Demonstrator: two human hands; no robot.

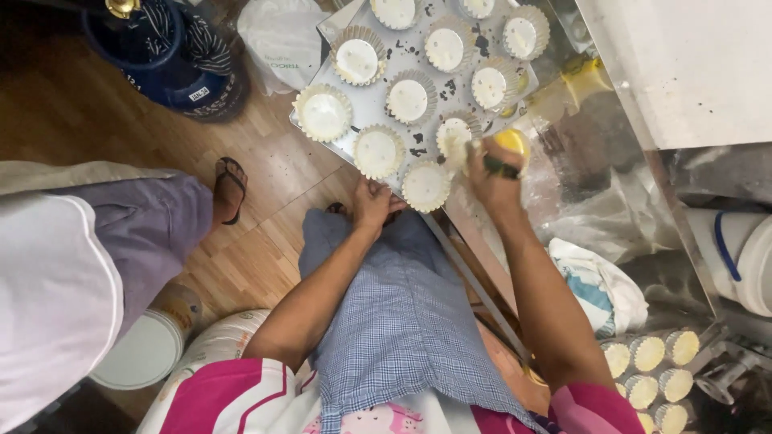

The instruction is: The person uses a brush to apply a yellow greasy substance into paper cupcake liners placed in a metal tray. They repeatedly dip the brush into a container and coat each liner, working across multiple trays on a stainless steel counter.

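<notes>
A grey metal baking tray [366, 108] holds several paper cupcake liners [324, 112] filled with pale batter. My left hand [372, 201] grips the tray's near edge, beside one liner [426, 186]. My right hand [492, 173] is closed on a plastic piping bag [555, 96] with yellow batter at its knot. The bag's tip sits over the filled liner [455, 135] near the tray's right side. Dark crumbs dot the tray between the liners.
Another person in purple trousers and a sandal [229, 189] stands at left on the wooden floor. A white bucket [145, 350] sits below them, a blue container [173, 60] at top left. A steel counter [643, 201] at right holds a cloth [599, 285] and more liners [647, 370].
</notes>
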